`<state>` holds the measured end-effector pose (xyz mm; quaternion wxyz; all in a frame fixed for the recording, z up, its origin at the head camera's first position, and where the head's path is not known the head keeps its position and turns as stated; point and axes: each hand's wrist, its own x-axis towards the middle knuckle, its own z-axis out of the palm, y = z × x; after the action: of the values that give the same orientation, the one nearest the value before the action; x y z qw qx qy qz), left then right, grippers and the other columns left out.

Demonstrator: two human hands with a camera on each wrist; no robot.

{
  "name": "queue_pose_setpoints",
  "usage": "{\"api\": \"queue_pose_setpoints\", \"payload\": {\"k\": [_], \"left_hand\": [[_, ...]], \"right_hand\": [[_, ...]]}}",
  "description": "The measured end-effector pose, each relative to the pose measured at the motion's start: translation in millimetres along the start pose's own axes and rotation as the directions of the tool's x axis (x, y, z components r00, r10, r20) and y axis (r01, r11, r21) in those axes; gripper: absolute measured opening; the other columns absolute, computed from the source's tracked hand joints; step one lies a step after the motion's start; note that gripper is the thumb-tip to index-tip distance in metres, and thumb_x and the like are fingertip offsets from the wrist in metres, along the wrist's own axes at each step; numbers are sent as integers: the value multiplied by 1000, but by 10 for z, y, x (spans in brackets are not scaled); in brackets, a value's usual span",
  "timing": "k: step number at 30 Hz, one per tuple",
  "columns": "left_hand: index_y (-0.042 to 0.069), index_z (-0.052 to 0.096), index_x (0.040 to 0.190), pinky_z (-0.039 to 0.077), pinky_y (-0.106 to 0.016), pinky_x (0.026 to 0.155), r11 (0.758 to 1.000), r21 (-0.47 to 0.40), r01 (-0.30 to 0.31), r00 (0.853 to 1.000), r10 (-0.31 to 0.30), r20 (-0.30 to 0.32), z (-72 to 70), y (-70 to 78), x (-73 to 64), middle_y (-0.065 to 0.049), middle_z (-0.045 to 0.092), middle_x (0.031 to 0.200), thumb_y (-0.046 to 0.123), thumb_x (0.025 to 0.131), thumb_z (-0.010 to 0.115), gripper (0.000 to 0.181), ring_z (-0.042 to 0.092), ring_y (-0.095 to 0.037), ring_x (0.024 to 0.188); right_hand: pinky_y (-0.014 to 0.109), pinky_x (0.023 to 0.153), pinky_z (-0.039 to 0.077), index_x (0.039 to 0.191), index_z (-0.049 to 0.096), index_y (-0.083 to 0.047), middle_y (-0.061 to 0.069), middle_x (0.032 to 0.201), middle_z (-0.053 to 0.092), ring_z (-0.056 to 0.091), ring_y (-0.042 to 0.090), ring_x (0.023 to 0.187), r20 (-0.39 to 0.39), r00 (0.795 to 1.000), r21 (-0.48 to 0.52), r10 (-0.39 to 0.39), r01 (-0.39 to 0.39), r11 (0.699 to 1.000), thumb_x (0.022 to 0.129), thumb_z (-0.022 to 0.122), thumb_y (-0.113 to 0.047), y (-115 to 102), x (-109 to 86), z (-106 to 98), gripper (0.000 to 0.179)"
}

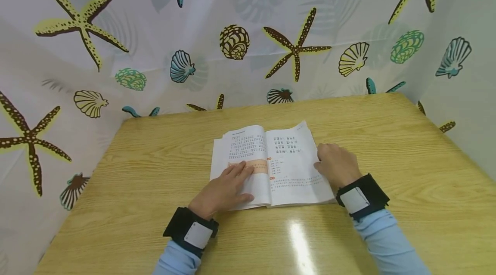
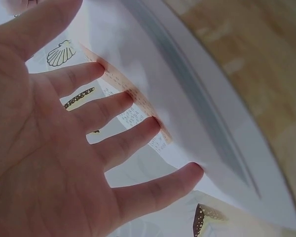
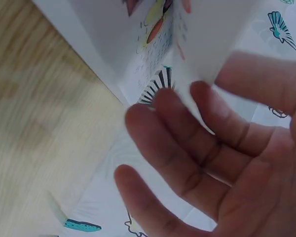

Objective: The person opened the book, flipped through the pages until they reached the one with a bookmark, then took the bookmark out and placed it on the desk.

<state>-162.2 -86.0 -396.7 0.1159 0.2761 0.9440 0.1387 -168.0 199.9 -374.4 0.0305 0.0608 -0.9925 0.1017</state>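
An open book [image 1: 288, 169] with printed text lies on the table, its spine toward me. My left hand [image 1: 226, 189] rests on the left page [image 1: 248, 143], fingers spread and nearly straight. In the left wrist view its fingertips [image 2: 190, 170] press on the paper along an orange band. At the right edge of the book, my right hand [image 1: 338, 165] pinches a page between thumb and index finger. That lifted page [image 3: 212, 29] shows in the right wrist view, with a coloured picture on the page behind it. The other right fingers are loosely bent.
The wooden table [image 1: 162, 150] stretches out on both sides of the book. Behind it hangs a pale cloth [image 1: 147, 42] printed with starfish and shells. Black bands with white plates circle both wrists, above light blue sleeves [image 1: 387, 236].
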Motion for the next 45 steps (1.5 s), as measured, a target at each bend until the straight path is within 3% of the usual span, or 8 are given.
{"api": "queue_pose_setpoints", "payload": {"k": [4,12,26,29,32,38,42,45], "left_hand": [[8,42,155,29,-51,118,1000,4,-1,1000,1,-3,4,-6,2,-17,33,162,31,94,74,73,28,-38,149],[9,41,155,29,-51,118,1000,6,-3,1000,3,0,-4,-4,15,-17,32,162,32,94,74,73,28,-39,149],[8,41,155,29,-51,118,1000,-3,-1,1000,1,2,-7,-2,22,-17,32,162,32,94,74,73,27,-39,149],[8,41,155,28,-50,119,1000,-5,2,1000,-2,3,-7,-2,23,-17,32,162,32,94,74,73,26,-38,149],[8,41,155,27,-50,119,1000,-8,5,1000,-4,6,-9,-2,23,-17,31,162,32,94,74,73,26,-38,150],[7,41,155,29,-52,118,1000,-22,1,1000,0,10,-14,-14,17,-17,31,162,31,95,73,73,26,-39,149],[9,48,151,38,-51,113,996,-74,-50,998,47,-51,-3,-30,8,-15,43,156,29,93,75,67,39,-35,143],[11,59,142,45,-50,107,982,-168,-90,989,69,-127,14,-37,9,-12,56,145,27,90,78,57,51,-30,133]], "right_hand": [[28,46,37,79,67,7,9,63,54,50,21,54,-53,998,7,-18,18,1000,87,73,2,23,3,4,11],[28,48,35,95,74,7,7,66,51,49,19,56,92,996,-34,-9,13,999,98,64,-9,86,-6,-57,19],[29,49,36,83,67,5,7,66,54,50,20,56,27,999,62,-35,33,998,93,68,-2,97,4,-51,12],[29,52,37,97,69,7,6,69,54,50,19,60,15,997,163,-80,77,984,100,61,-7,79,17,-62,16],[29,54,38,123,65,8,5,72,51,51,19,64,56,988,365,-143,113,924,108,49,-14,21,19,-82,31],[50,92,53,149,48,0,23,127,65,63,37,114,143,913,563,-381,241,790,112,39,-23,-185,-20,-34,45],[58,105,43,149,52,-8,23,150,48,50,41,132,221,811,466,-541,399,789,107,52,-23,-298,-54,38,45],[57,100,46,145,58,-12,24,151,46,51,44,127,272,768,378,-579,468,799,98,66,-20,-342,-78,66,48]]}}
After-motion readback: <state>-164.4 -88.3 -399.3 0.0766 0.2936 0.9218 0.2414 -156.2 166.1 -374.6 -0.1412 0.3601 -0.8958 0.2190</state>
